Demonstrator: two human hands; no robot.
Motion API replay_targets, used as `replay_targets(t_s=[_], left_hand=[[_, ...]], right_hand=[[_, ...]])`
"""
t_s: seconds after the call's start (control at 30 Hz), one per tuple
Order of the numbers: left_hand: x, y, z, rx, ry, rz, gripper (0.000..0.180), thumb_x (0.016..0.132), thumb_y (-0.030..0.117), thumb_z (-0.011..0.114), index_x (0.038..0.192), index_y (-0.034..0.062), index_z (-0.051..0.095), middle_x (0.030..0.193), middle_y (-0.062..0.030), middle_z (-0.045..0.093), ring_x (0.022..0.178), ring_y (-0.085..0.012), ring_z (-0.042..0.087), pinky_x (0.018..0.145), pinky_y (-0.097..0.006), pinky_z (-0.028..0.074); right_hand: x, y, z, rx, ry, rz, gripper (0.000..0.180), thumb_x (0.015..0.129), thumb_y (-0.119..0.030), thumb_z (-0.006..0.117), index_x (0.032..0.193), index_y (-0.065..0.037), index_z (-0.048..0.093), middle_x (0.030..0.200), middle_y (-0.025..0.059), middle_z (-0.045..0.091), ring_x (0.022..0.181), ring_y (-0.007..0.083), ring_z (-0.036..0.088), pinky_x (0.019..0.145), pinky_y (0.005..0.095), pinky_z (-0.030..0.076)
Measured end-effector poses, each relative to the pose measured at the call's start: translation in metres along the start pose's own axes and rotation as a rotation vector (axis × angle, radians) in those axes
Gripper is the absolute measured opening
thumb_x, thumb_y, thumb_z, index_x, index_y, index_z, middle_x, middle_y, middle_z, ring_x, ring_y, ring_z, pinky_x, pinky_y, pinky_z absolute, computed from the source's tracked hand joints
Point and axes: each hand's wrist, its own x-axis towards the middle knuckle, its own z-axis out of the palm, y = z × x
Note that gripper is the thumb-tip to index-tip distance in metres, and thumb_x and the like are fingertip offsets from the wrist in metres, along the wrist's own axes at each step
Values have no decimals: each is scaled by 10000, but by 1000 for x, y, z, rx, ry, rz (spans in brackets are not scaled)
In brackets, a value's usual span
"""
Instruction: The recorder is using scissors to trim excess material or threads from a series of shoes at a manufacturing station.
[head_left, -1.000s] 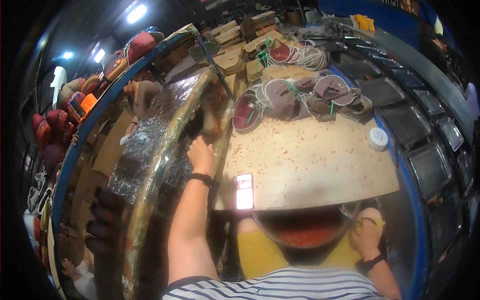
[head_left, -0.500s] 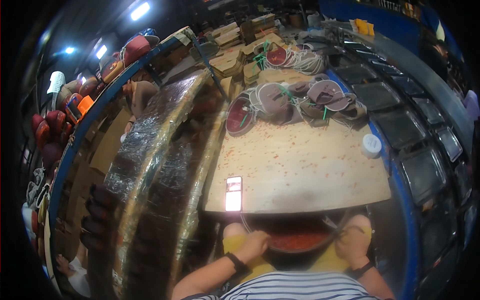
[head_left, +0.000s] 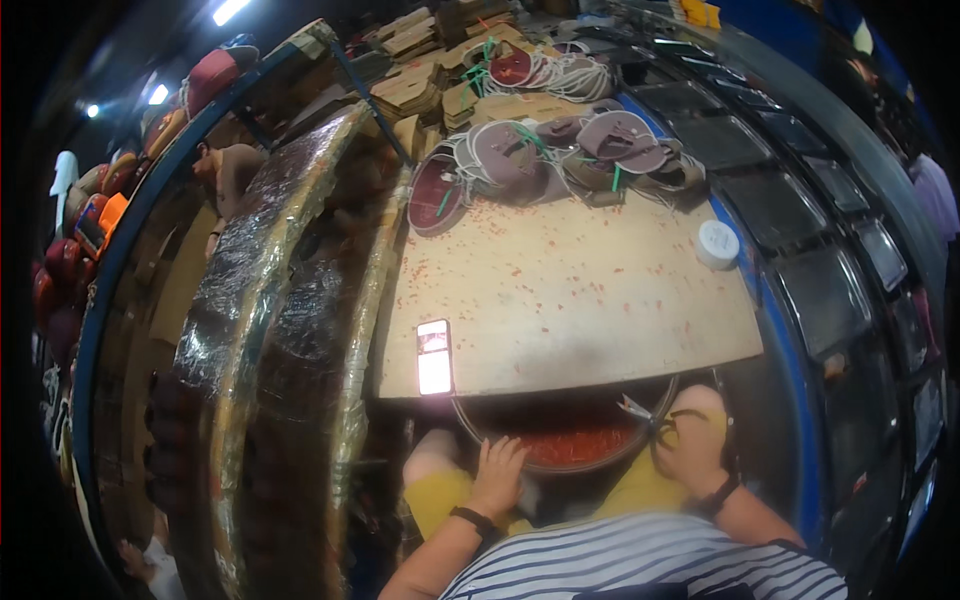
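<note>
Right hand (head_left: pixel 693 450) has fingers wrapped round scissors (head_left: pixel 634 408), bottom right of centre; blades point up-left over the basin (head_left: pixel 590 467). Exact finger fit in the handles: can't tell.

Left hand (head_left: pixel 498 478), bottom centre, has fingers loosely spread at the basin's left rim, nothing visible in them. Can't tell if the tips touch the rim or the contents.

Basin sits bottom centre between the knees, partly under the front edge of the bench (head_left: pixel 610 330), with red bits (head_left: pixel 580 447) inside. Similar bits litter the benchtop. Corded footwear bundles (head_left: pixel 510 165) lie along its far edge, top centre; phone (head_left: pixel 434 358) at the near left corner, white tub (head_left: pixel 718 244) at right.

My read: between cuts, scissors ready, no workpiece in hand. Next move calls for the left fingers to pinch one piece and present it to the blades, tips clear, over the basin so offcuts drop in.
</note>
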Motion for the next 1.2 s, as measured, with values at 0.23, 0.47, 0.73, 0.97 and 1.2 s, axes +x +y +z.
replay_targets(t_s=[0.23,0.47,0.73,0.97,1.2], left_hand=[[-4,-7,9,-131,163,72,631,650,68,723,1245,110,516,1312,-110,494,1307,-321,394,1143,-575,180],[0,-18,13,-266,226,92,426,678,72,699,1095,94,615,1177,-83,582,1206,-276,478,1134,-549,200],[12,-7,26,-234,290,-81,270,672,65,659,936,111,689,1126,-60,612,1171,-272,487,1143,-532,179],[13,-10,30,-194,309,-74,292,654,63,684,942,114,683,1125,-58,605,1169,-272,484,1140,-529,188],[10,-10,22,-175,323,-2,442,646,46,697,1081,87,629,1186,-87,570,1204,-282,466,1140,-533,193]], right_hand=[[-2,-21,-7,-86,52,41,403,713,-380,762,917,-74,598,821,119,611,774,326,603,690,442,452],[-20,-54,-11,-427,-99,99,403,697,-404,751,915,-95,611,862,97,617,859,268,593,774,421,414],[-30,-71,-12,-555,-438,372,510,738,-490,732,1043,-98,612,973,97,671,970,238,640,846,406,438],[-40,-54,-10,-510,-403,341,496,742,-486,721,1040,-105,613,950,102,669,941,245,641,818,420,439],[-52,-43,-7,-424,-169,205,449,744,-460,731,973,-92,611,878,102,637,879,254,615,794,412,432]])
